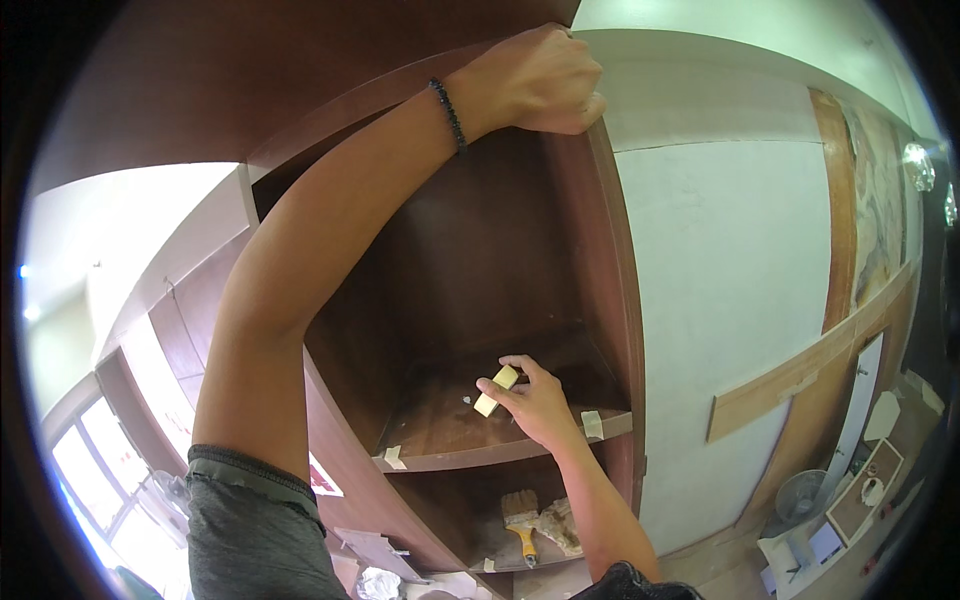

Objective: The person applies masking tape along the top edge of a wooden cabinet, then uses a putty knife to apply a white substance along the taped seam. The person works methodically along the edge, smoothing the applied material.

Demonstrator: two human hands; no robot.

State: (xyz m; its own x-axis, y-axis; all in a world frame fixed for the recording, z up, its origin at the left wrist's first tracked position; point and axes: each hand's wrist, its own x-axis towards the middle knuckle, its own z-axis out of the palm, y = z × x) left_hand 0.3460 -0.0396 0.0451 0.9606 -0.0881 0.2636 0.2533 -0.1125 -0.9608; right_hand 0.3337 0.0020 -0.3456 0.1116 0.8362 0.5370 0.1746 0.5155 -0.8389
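My left hand (pixel 548 80) is raised to the top front edge of a dark brown wooden cabinet (pixel 470 240), its fingers curled and their tips hidden. A dark bead bracelet circles that wrist. Lower down, my right hand (pixel 535 405) pinches a pale yellow rectangular block (pixel 494 396) between thumb and fingers, just above the middle shelf (pixel 440 420). A small pale scrap lies on that shelf beside the block. Two pieces of pale tape (pixel 592 424) sit on the shelf's curved front edge.
On the lower shelf are a yellow-handled brush (pixel 525 540) and a pale rumpled bundle (pixel 560 525). A pale wall panel (pixel 725 250) with wooden boards stands right. A standing fan (pixel 800 500) and a cluttered low surface (pixel 850 500) are at lower right. A window (pixel 95 470) is left.
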